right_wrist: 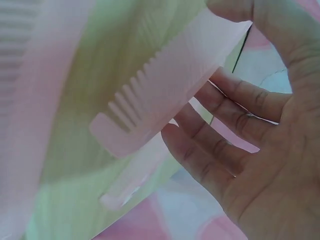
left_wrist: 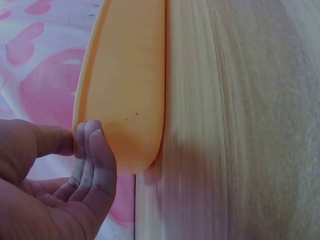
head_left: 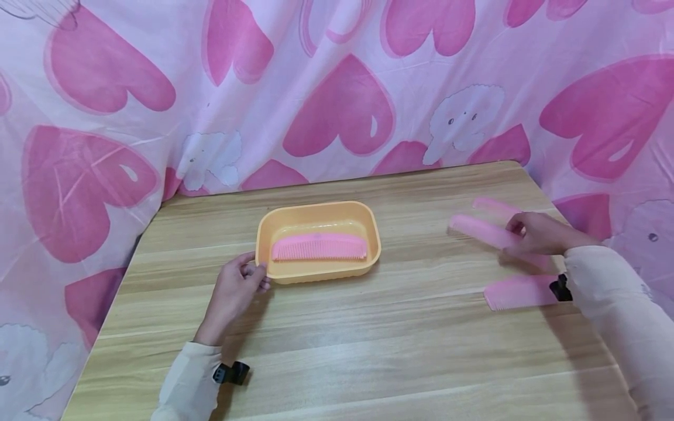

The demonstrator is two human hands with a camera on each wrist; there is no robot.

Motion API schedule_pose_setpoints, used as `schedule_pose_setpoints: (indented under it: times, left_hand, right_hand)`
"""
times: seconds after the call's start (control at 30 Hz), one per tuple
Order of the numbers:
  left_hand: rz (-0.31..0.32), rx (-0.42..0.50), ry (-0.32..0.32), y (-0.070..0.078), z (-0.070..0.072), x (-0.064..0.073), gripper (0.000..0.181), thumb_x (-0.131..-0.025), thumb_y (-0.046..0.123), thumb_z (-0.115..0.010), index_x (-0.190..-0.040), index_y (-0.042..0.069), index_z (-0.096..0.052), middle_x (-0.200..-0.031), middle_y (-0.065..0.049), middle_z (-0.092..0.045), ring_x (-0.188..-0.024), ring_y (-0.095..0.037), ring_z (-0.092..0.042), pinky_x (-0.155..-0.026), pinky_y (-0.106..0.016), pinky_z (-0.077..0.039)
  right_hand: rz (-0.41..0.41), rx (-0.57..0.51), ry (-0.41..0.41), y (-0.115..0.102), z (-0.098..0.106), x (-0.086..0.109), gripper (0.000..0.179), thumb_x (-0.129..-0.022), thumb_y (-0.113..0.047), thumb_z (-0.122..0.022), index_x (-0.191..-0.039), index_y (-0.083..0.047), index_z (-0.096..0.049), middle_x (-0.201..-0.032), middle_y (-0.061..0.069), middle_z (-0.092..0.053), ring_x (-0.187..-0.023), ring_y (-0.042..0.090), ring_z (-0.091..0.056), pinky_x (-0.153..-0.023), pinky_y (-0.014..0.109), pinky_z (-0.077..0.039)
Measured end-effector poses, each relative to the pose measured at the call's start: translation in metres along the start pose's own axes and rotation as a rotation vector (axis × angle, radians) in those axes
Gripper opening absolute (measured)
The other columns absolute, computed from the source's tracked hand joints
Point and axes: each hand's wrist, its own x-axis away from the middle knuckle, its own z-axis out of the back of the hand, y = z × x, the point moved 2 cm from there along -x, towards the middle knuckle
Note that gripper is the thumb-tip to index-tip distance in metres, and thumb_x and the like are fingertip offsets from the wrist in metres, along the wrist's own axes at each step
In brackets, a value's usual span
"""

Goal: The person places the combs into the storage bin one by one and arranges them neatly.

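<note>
A yellow-orange plastic basin stands on the table, with a pink comb lying inside it. My left hand pinches the basin's near left corner at the rim; the left wrist view shows the thumb and fingers on either side of the basin wall. Over the table's right side, my right hand grips a second pink comb between thumb and fingers. That held comb is tilted in the right wrist view. Two more pink combs lie nearby, one behind the hand, one in front, a wide-ended comb.
The wooden table has its right edge just beneath my right forearm. A pink curtain with hearts hangs behind and on both sides. Black wrist straps sit on both sleeves.
</note>
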Motion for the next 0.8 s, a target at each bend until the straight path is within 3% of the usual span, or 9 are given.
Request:
schedule_pose_setpoints:
  times: [0.37,0.8]
  left_hand:
    - [0.004,-0.011,0.011,0.000,0.000,0.000,0.048,-0.104,0.008,-0.054,-0.146,-0.011,-0.042,-0.090,-0.017,-0.067,-0.074,-0.015,-0.068,-0.069,-0.027,-0.063]
    - [-0.001,-0.008,0.011,-0.001,0.000,0.000,0.047,-0.103,0.007,-0.055,-0.145,-0.011,-0.043,-0.087,-0.016,-0.067,-0.073,-0.017,-0.068,-0.068,-0.026,-0.063]
  right_hand:
    - [0.049,-0.020,0.019,-0.043,0.009,-0.031,0.037,-0.073,-0.022,-0.085,-0.094,0.002,-0.067,-0.086,0.004,-0.068,-0.078,0.019,-0.060,-0.068,0.033,-0.053]
    - [0.077,-0.026,-0.021,-0.107,0.020,-0.066,0.043,-0.073,-0.026,-0.085,-0.100,0.002,-0.066,-0.088,0.005,-0.067,-0.074,0.018,-0.057,-0.065,0.032,-0.050]
